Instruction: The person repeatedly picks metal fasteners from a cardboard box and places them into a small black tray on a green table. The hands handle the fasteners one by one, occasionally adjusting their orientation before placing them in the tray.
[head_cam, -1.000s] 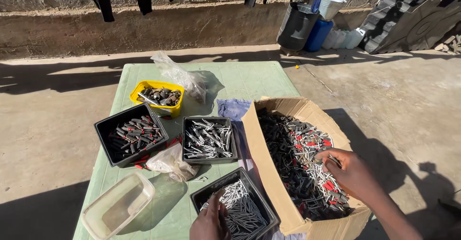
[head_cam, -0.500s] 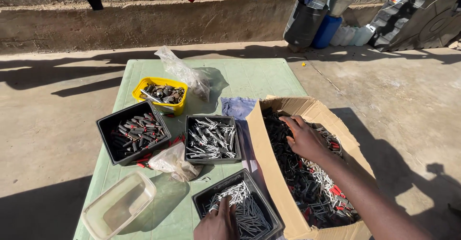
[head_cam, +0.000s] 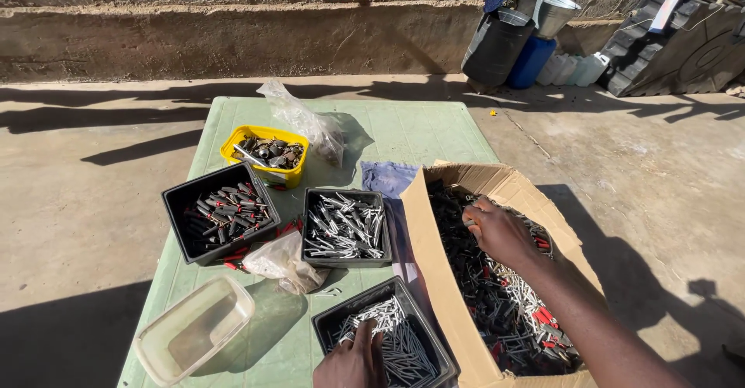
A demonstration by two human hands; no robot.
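My right hand reaches into a cardboard box full of small black, white and red parts, its fingers curled down among them near the box's far end. What it grips, if anything, is hidden. My left hand rests at the bottom edge on a black tray of silvery white parts, fingers lying on the parts. A second black tray of silvery parts sits beyond it.
On the green table stand a black tray of dark and red parts, a yellow tub of metal pieces, two clear plastic bags, a clear empty container and a blue cloth. Barrels and jugs stand by the wall.
My right hand has shifted from the box's near right side toward its far left end. The left hand stays on the near tray. The camera has tilted slightly.
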